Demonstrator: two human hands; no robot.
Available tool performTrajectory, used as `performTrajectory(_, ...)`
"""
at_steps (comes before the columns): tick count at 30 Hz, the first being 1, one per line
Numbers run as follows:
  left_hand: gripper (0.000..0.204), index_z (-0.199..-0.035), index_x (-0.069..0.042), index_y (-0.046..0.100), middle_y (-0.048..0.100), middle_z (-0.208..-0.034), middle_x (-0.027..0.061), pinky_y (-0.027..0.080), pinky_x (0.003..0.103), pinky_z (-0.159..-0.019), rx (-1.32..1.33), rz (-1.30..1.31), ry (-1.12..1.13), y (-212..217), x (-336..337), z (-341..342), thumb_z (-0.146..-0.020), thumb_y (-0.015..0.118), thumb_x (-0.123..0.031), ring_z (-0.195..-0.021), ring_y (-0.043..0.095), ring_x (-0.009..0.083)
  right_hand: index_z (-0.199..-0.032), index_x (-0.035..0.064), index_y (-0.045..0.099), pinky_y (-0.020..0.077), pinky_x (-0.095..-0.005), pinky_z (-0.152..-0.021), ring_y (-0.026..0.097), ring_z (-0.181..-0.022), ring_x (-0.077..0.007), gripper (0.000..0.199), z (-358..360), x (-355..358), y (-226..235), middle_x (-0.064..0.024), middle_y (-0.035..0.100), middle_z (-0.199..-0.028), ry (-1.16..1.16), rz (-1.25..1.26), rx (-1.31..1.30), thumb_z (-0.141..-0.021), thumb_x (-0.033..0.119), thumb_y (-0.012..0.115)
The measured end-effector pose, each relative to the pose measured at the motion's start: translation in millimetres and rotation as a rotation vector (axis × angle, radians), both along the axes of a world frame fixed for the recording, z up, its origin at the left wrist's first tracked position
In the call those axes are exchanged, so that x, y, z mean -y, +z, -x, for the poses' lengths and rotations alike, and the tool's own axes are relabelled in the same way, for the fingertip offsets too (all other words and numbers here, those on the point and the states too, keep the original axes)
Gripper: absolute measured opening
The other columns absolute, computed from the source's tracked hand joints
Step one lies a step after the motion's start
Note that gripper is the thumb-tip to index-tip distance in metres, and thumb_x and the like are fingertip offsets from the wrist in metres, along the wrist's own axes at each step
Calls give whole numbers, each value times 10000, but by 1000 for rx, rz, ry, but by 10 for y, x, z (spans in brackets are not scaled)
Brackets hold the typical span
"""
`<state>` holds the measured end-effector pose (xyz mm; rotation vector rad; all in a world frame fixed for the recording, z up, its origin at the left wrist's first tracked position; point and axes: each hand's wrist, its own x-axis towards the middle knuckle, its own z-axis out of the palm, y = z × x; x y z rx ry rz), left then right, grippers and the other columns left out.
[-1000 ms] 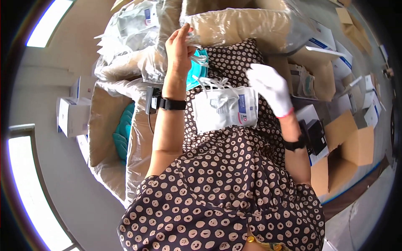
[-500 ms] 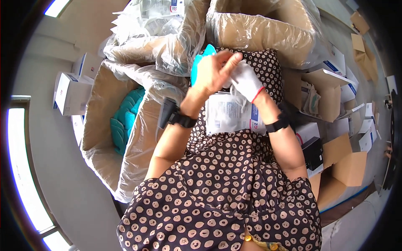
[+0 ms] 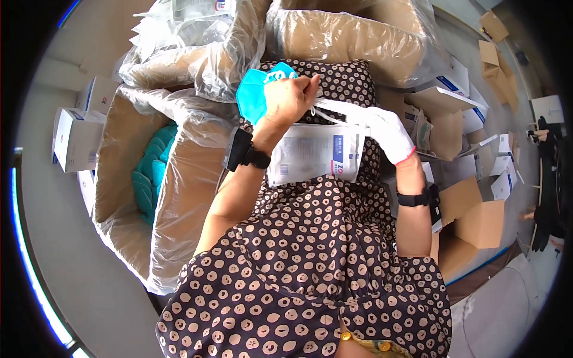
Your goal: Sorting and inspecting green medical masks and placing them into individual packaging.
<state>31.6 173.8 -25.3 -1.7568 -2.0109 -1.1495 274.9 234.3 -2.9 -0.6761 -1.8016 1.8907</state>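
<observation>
A teal folded face mask (image 3: 250,98) is in my bare left hand (image 3: 287,100), whose fingers are closed around its edge. White elastic straps (image 3: 337,107) run from that hand across to my right hand (image 3: 388,132). My right hand wears a white glove with a pink-red cuff, and its fingers are closed on the far end of the straps; the fingertips are partly hidden. Below the straps, a flat clear-and-white printed pouch (image 3: 307,156) lies on my lap, on the dark spotted cloth. Whether more pouches lie beneath it, I cannot tell.
At left, a plastic-lined carton (image 3: 197,197) holds several teal masks (image 3: 154,173). Ahead stand a lined carton of pouches (image 3: 173,74) and another lined carton (image 3: 358,45). White boxes (image 3: 74,140) stack at far left; an open brown carton (image 3: 439,134) sits at right.
My right hand has moved right, away from my left, and the white straps are now stretched between them. More of the teal mask shows. The whole view has shifted slightly.
</observation>
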Motion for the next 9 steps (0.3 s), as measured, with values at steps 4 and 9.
performTrajectory(4, 418, -578, -92, 619, 530, -475, 96, 422, 380, -458, 6, 195, -126, 33, 58, -9, -893, 626, -367, -441, 546, 286, -1014, -36, 646, 532, -263, -719, 658, -838, -153, 200, -20, 0, -176, -87, 682, -901, -69, -61, 8, -919, 121, 567)
performTrajectory(9, 444, -590, -89, 568, 584, -530, 80, 452, 376, -495, -80, 229, -318, 132, 82, 39, -856, 655, -433, -489, 588, 267, -923, 15, 640, 509, -215, -609, 659, -698, -141, 153, -93, -190, -193, -103, 681, -799, -191, 183, 242, -939, 130, 539)
